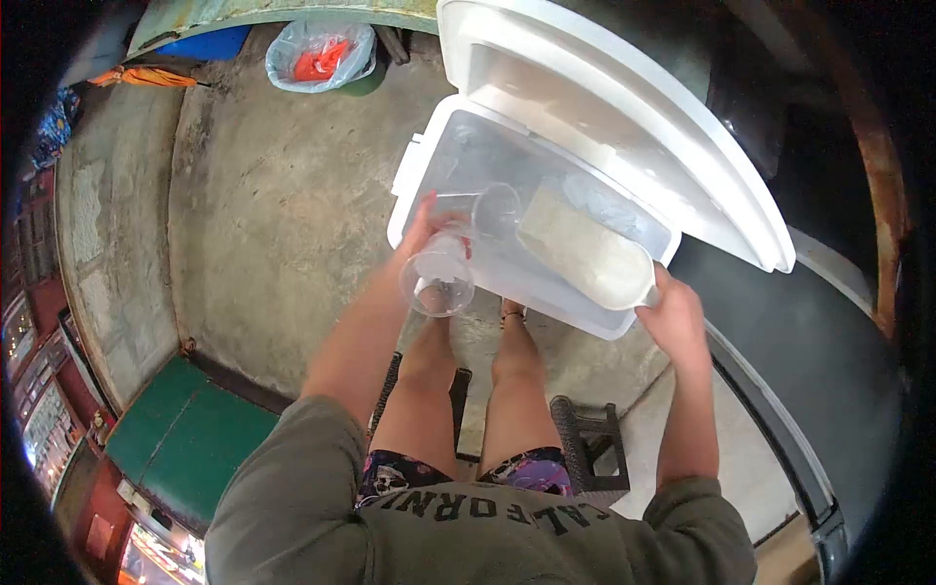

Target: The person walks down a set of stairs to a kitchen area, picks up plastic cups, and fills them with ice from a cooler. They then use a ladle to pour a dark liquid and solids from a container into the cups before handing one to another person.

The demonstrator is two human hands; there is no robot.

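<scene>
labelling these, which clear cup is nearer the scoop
The upper cup, over the open cooler; the lower cup is farther from the scoop, toward the legs.

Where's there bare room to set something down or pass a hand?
Widest: the floor between the lined bin, white cooler and left forearm. The green surface at lower left also looks bare. Crowded: over the cooler, with clear cups in the left hand and a scoop in the right hand.
</scene>
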